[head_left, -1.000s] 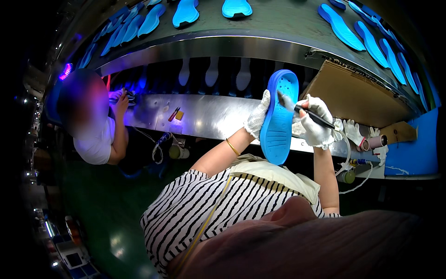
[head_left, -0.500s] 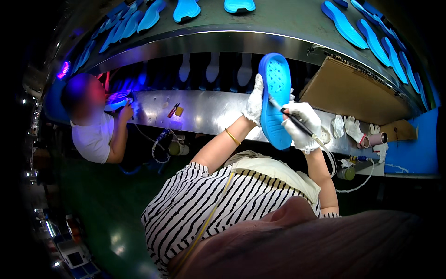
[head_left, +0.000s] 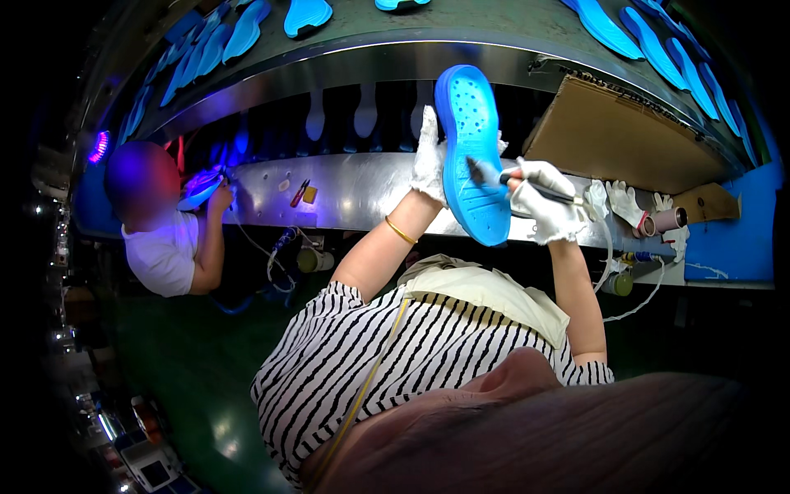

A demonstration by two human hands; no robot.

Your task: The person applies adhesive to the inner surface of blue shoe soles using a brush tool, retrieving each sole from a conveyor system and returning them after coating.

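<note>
A bright blue shoe sole [head_left: 467, 142], with small holes in its upper part and ridges lower down, stands nearly upright in front of me. My left hand [head_left: 429, 165], in a white knit glove, grips it by the left edge with the thumb up; the other fingers are hidden behind it. In my gloved right hand [head_left: 546, 204] is a brush [head_left: 485, 172] with a dark handle and a pale hose trailing from it. Its bristles are against or just over the middle of the sole, slightly blurred.
A metal ledge [head_left: 352, 198] runs before me, with red-handled pliers or snips [head_left: 300, 193] on it. Cardboard [head_left: 621, 128], white gloves [head_left: 625, 202] and tape rolls [head_left: 671, 218] sit at right. Beyond is a belt [head_left: 494, 18] bearing blue soles. A co-worker [head_left: 160, 247] works at left.
The brush has swung from a steep slant to nearly level, its bristles now spread across the sole. The sole sits slightly higher and further left in view, tilted a little. The view has shifted.
</note>
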